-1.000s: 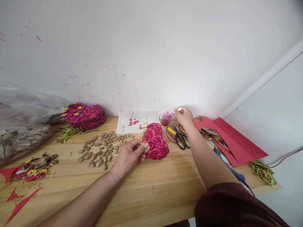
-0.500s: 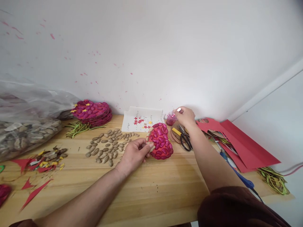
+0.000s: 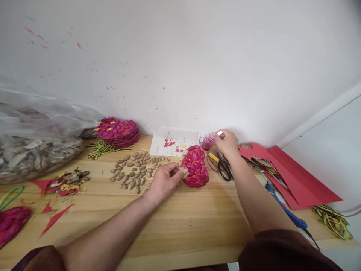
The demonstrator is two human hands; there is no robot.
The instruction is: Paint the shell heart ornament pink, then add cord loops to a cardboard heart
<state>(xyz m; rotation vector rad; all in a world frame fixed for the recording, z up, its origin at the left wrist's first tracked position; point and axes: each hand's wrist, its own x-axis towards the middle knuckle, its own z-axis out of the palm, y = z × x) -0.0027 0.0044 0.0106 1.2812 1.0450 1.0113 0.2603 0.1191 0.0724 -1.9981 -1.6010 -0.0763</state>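
My left hand pinches the left edge of a round piece covered in glittery pink-red shells, which lies on the wooden table. My right hand reaches to the back of the table and is closed on a small clear cup of pink glitter beside the wall. Loose tan peanut shells lie spread just left of my left hand. A white sheet with red and yellow stars lies behind the round piece.
Black scissors lie under my right forearm. Red paper sheets and a blue tool sit at right. A stack of finished pink discs, green strips, a plastic bag of shells and paper scraps are at left.
The view has shifted left, so everything sits further right in the picture. Both hands hold the same things in the same places.
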